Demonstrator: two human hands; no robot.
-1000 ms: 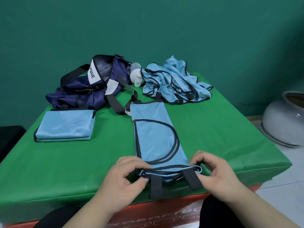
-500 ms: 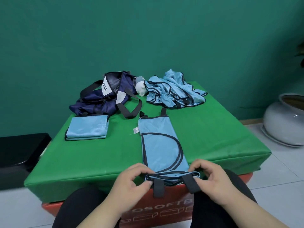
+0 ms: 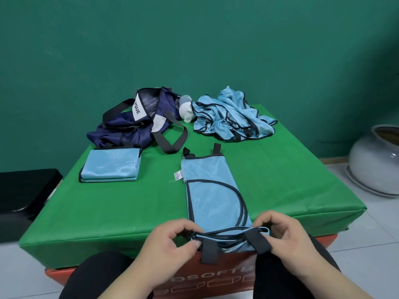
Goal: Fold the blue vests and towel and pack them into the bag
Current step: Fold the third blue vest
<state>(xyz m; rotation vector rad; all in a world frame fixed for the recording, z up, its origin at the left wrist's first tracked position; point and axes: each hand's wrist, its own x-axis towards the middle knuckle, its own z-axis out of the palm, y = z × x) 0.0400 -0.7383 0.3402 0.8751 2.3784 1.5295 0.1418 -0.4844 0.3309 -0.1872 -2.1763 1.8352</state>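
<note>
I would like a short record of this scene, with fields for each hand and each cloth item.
Left hand: pinches near-left corner of long folded light-blue vest
Right hand: pinches its near-right corner
Vest: lies lengthwise on green padded table
Folded light-blue cloth square: left, before navy fabric bag
Crumpled light-blue vests: heap, back right

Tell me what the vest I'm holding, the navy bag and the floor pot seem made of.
The vest looks like thin light-blue synthetic fabric, probably polyester: slight sheen, dark edge binding. The bag seems to be soft navy woven cloth, likely nylon: it lies crumpled and limp. The pot appears to be glazed ceramic: grey-white, glossy, bright reflections.
</note>
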